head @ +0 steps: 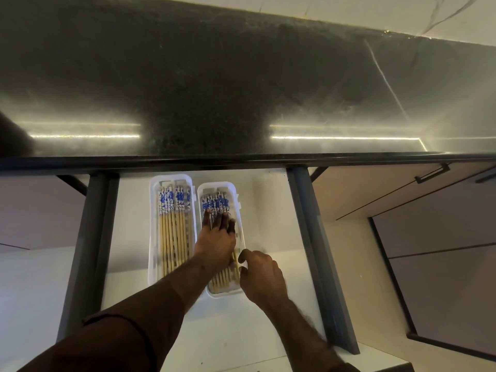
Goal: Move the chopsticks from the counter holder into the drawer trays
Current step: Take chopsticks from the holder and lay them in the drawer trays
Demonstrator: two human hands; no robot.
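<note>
Two white trays lie side by side in the open drawer. The left tray (153, 237) holds a row of bamboo chopsticks (173, 224) with blue-and-white patterned tops. The right tray (240, 210) holds another bunch of the same chopsticks (216, 204). My left hand (216, 241) lies flat on that bunch, fingers spread, pressing on the sticks. My right hand (261, 275) hovers at the right tray's near right edge, fingers curled and apart, with thumb and forefinger close to the rim. The counter holder is not in view.
The drawer (268, 210) has a white floor and grey metal side rails (308, 237). Above it runs the dark speckled countertop (241, 89) with bright light reflections. A cabinet door with a black handle (432, 174) is at the right.
</note>
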